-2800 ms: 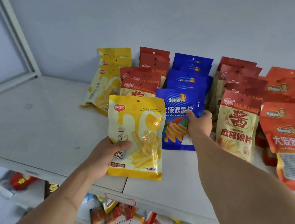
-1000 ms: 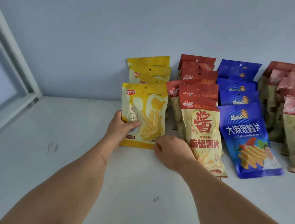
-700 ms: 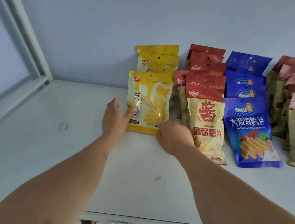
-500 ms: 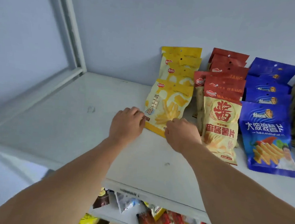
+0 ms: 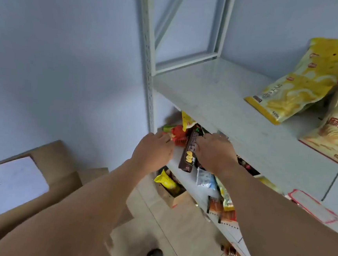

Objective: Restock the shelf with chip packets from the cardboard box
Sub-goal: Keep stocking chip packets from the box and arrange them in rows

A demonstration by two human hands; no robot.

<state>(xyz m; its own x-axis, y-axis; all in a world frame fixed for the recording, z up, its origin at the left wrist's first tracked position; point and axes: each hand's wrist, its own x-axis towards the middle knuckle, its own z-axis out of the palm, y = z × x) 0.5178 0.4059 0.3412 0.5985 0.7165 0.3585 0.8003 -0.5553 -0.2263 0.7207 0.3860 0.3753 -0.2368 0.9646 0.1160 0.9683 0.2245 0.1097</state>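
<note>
Chip packets are sought for the next load: nearest, at seven o'clock, the cardboard box (image 5: 43, 180) sits on the floor, its contents hidden from view. Mid-frame, the left hand (image 5: 154, 149) and right hand (image 5: 215, 150) are held empty with loosely curled fingers, in front of a dark packet (image 5: 189, 150) on the lower shelf. Farther, at two o'clock, a yellow packet (image 5: 302, 86) lies on the upper shelf (image 5: 218, 95). A reach down to the box is judged next.

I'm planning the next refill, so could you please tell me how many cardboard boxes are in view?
2. A large cardboard box lies at lower left; a small open box sits on the floor below the shelf. Others may be hidden.
</note>
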